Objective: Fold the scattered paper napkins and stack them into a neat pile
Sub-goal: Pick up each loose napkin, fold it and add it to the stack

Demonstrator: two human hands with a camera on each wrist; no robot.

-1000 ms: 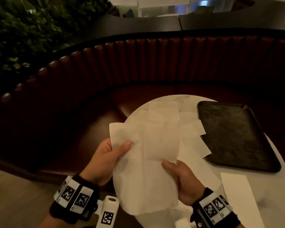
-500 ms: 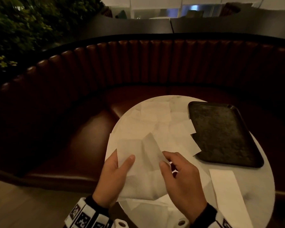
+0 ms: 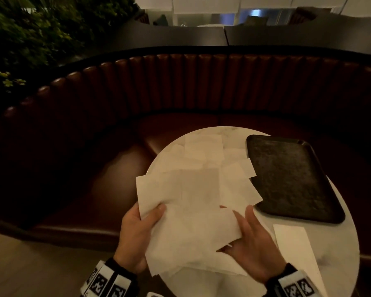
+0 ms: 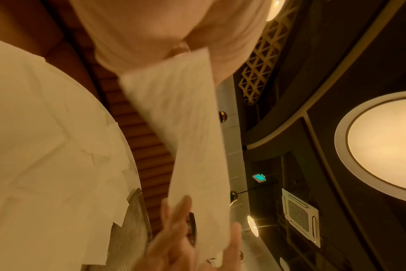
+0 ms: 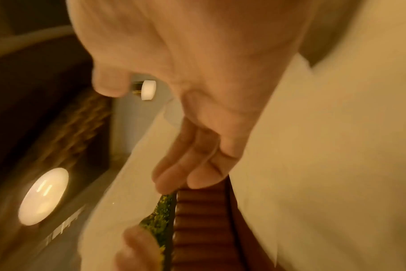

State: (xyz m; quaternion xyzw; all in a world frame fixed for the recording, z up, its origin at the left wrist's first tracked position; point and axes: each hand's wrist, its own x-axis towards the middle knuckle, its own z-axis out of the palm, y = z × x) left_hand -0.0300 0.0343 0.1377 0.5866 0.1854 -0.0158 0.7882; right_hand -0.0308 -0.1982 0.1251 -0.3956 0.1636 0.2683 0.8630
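Note:
A white paper napkin [image 3: 191,228] hangs spread out above the near edge of the round table [image 3: 341,254]. My left hand [image 3: 152,215] pinches its left edge, thumb on top. My right hand [image 3: 244,234] holds its right edge between thumb and nearly straight fingers. The left wrist view has the napkin [image 4: 192,137] stretching from my left hand to the right hand's fingers [image 4: 174,229]. The blurred right wrist view shows the right hand [image 5: 197,73] against the napkin [image 5: 325,165]. Several loose napkins [image 3: 201,151] lie overlapping on the table's far left. One folded napkin [image 3: 293,249] lies at the near right.
A dark rectangular tray [image 3: 291,179] sits on the right half of the table, touching the loose napkins' edge. A curved brown leather booth seat [image 3: 94,189] wraps around the table's far side and left. Wooden floor shows at the lower left.
The napkin was held up and open, then lowered with my hands close together. Now my hands have drawn apart and the napkin is spread wider between them.

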